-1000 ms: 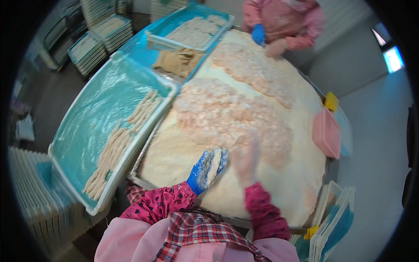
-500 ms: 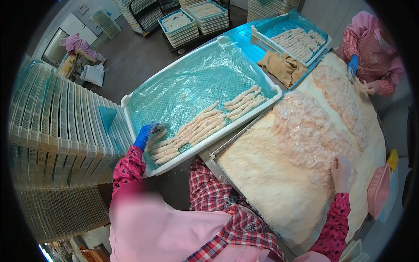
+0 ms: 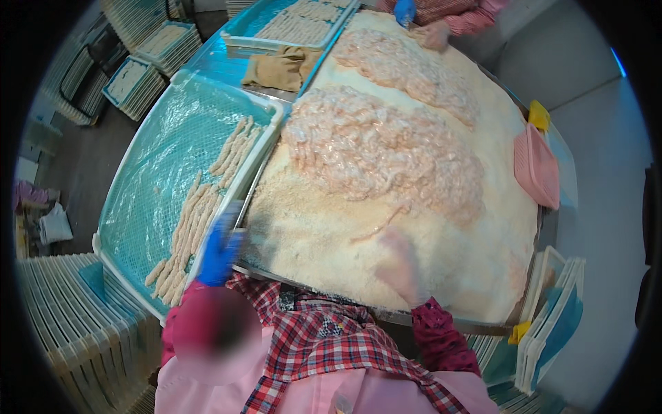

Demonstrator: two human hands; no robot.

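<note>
My left hand [image 3: 219,250], in a blue glove, is smeared by motion above the near edge of the white tray [image 3: 274,124], beside the table's metal rim. Its fingers do not show clearly. Several crumb-coated meat strips [image 3: 186,231] lie in rows on the tray's blue mesh under clear film. My bare right hand [image 3: 400,268], also blurred, is over the pale crumbs [image 3: 310,241] on the work table. Just beyond it a thin raw meat strip [image 3: 380,224] stretches from the large pile of raw pink meat [image 3: 386,145]. Whether my fingers touch the strip is unclear.
Across the table, a co-worker's blue-gloved hand [image 3: 405,12] and bare hand [image 3: 436,34] work by a second meat pile [image 3: 407,72]. A brown cloth [image 3: 283,67] lies beyond my tray. A pink basket [image 3: 536,165] stands at the right edge. Stacked trays [image 3: 83,317] rise at left.
The view has turned right. My left hand has left the strips at the tray's far-left end and come toward the table. My right hand has drawn back from the meat pile over the crumbs.
</note>
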